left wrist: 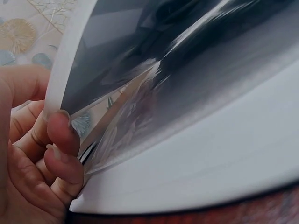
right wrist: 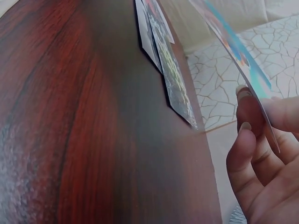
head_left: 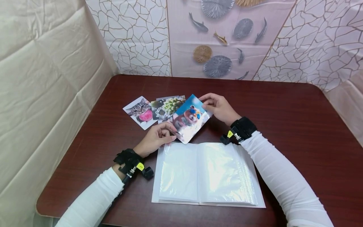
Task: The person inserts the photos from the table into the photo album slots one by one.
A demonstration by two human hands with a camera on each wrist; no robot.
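Both hands hold a glossy photo (head_left: 188, 118) of a furry animal in sunglasses against blue, tilted over the top edge of an open album. My right hand (head_left: 221, 108) pinches its upper right edge; in the right wrist view, thumb and fingertips (right wrist: 247, 135) lie on opposite faces of the thin print. At the lower left edge, my left hand (head_left: 156, 137) grips the photo between thumb and fingers. The left wrist view shows those fingertips (left wrist: 64, 133) at a pale sheet edge, close over clear film. The album (head_left: 178, 173) lies open with transparent pockets on white pages.
Left of the held photo lie a cat photo (head_left: 141, 112) and a succulent photo (head_left: 170, 106), overlapping other prints. All rest on a dark red wooden table (head_left: 297, 132). Patterned cloth (head_left: 136, 34) hangs behind it, and cream fabric (head_left: 51, 94) drapes along the left.
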